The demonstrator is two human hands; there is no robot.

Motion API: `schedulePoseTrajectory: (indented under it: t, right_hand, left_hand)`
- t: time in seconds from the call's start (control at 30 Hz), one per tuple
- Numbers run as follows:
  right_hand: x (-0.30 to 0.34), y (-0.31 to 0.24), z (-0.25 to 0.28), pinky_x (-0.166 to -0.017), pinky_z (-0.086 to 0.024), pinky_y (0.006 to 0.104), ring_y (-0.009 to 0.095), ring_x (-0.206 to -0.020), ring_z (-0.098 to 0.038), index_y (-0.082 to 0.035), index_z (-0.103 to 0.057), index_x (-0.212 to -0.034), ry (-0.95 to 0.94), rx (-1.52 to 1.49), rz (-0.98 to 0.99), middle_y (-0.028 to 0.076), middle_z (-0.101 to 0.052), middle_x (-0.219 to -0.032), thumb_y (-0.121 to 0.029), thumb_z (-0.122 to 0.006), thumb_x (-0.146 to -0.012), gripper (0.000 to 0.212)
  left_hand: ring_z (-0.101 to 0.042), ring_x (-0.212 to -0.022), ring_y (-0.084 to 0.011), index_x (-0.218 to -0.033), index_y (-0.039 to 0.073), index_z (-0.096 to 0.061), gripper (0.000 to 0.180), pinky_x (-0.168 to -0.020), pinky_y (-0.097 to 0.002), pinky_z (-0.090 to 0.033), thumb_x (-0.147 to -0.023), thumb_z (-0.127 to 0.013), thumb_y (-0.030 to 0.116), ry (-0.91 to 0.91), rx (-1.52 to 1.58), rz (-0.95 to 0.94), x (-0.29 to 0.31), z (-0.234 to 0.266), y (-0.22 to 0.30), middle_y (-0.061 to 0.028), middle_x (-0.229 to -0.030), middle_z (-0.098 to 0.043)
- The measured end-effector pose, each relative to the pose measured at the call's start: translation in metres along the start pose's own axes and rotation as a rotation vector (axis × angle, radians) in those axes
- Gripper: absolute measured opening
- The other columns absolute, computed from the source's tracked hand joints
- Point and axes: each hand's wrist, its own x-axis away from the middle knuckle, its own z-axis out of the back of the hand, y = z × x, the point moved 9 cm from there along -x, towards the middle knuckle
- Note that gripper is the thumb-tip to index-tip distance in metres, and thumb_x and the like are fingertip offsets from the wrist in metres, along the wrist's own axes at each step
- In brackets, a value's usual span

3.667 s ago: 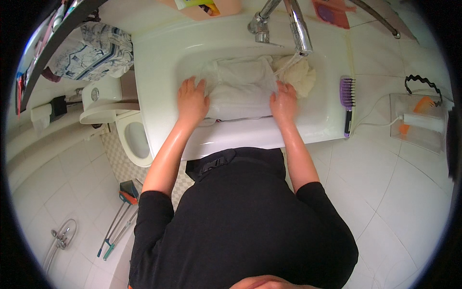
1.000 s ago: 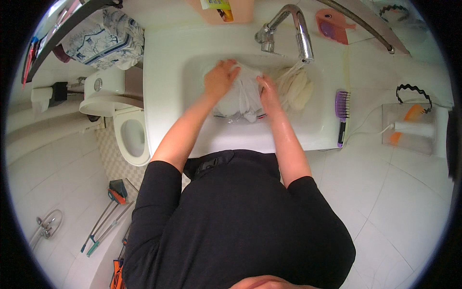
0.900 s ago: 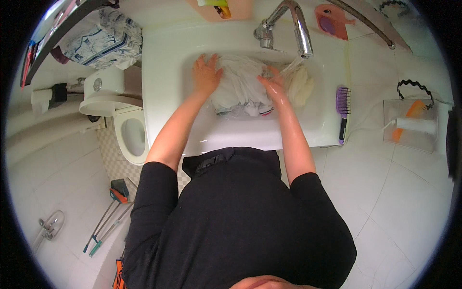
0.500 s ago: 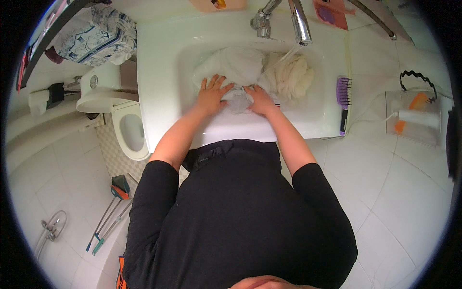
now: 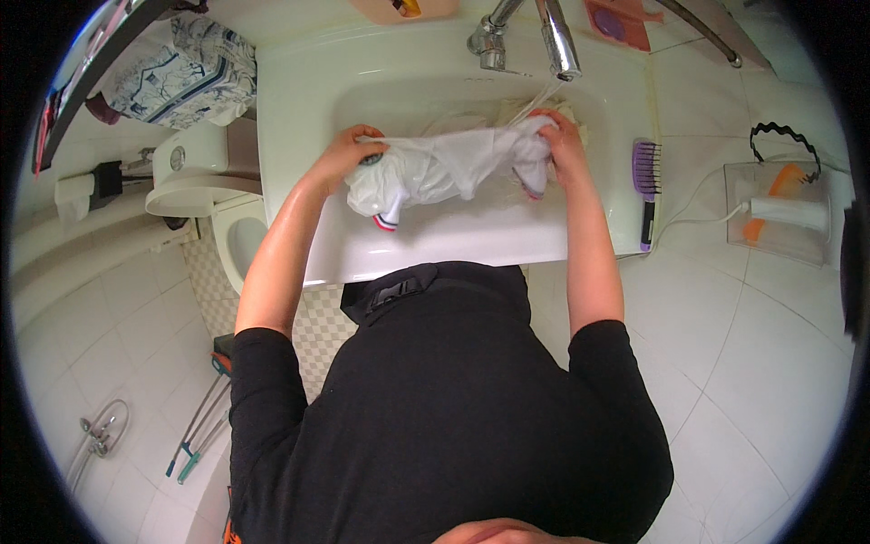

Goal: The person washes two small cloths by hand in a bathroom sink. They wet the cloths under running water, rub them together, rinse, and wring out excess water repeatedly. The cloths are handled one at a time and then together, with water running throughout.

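Note:
A wet white garment (image 5: 444,163) with dark and red striped trim is stretched between my two hands over the white sink (image 5: 294,118). My left hand (image 5: 349,152) is closed on one end of it, thumb and fingers pinching the cloth. At the other end my right hand (image 5: 564,145) grips a bunched part, close under the tap (image 5: 557,45). Water runs from the spout onto the cloth beside that hand. Behind the garment, a cream cloth (image 5: 512,109) lies in the sink, mostly hidden.
On the sink's right edge lies a purple hairbrush (image 5: 646,181). Soap dishes (image 5: 623,25) sit behind the tap. A toilet (image 5: 237,227) stands to the left, near a patterned laundry bundle (image 5: 195,72). A clear box (image 5: 779,213) hangs on the right wall.
Both hands were pressing on the white cloth low in the sink. They have now moved apart and lifted the garment, spreading it sideways. The cream cloth is more covered.

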Motion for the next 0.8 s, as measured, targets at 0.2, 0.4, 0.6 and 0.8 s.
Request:
schedulePoseTrajectory:
  t: [0.2, 0.4, 0.6, 0.8]
  right_hand:
    - [-0.050, 0.011, -0.003, -0.079, -0.046, 0.0376, 0.030, -0.091, -0.059, -0.006, -0.060, -0.104, 0.204, 0.735, 0.307, 0.016, -0.063, -0.095, -0.019, -0.062, -0.073, 0.034]
    - [0.007, 0.064, -0.112, -0.084, -0.045, 0.0394, 0.032, -0.101, -0.055, -0.010, -0.055, -0.113, -0.150, 0.960, 0.270, 0.015, -0.061, -0.097, -0.024, -0.066, -0.073, 0.043]
    - [-0.004, 0.115, -0.106, -0.088, -0.044, 0.0367, 0.031, -0.108, -0.052, -0.010, -0.053, -0.120, -0.250, 0.859, 0.058, 0.015, -0.054, -0.120, -0.025, -0.072, -0.069, 0.057]
    - [-0.009, 0.128, -0.054, -0.081, -0.047, 0.0382, 0.026, -0.101, -0.057, -0.002, -0.050, -0.120, -0.197, 0.566, -0.140, 0.013, -0.059, -0.109, -0.030, -0.077, -0.067, 0.066]
  left_hand:
    - [-0.056, -0.095, -0.0305, -0.106, 0.003, -0.057, 0.036, -0.082, -0.0392, -0.045, -0.075, -0.065, 0.022, 0.548, -0.657, -0.540, -0.022, 0.027, 0.046, -0.0151, -0.102, -0.058]
    - [-0.054, -0.097, -0.0317, -0.104, 0.006, -0.059, 0.035, -0.080, -0.0413, -0.044, -0.078, -0.062, 0.029, 0.462, -0.909, -0.752, -0.013, -0.047, 0.012, -0.0154, -0.100, -0.058]
    - [-0.054, -0.096, -0.0375, -0.103, 0.004, -0.056, 0.039, -0.080, -0.0446, -0.044, -0.079, -0.062, 0.033, 0.315, -0.678, -0.364, -0.049, -0.035, -0.040, -0.0183, -0.107, -0.056]
    - [-0.058, -0.087, -0.0363, -0.087, -0.001, -0.053, 0.023, -0.072, -0.0435, -0.047, -0.078, -0.063, 0.018, 0.650, -0.719, -0.466, -0.033, -0.019, -0.041, -0.0192, -0.088, -0.060]
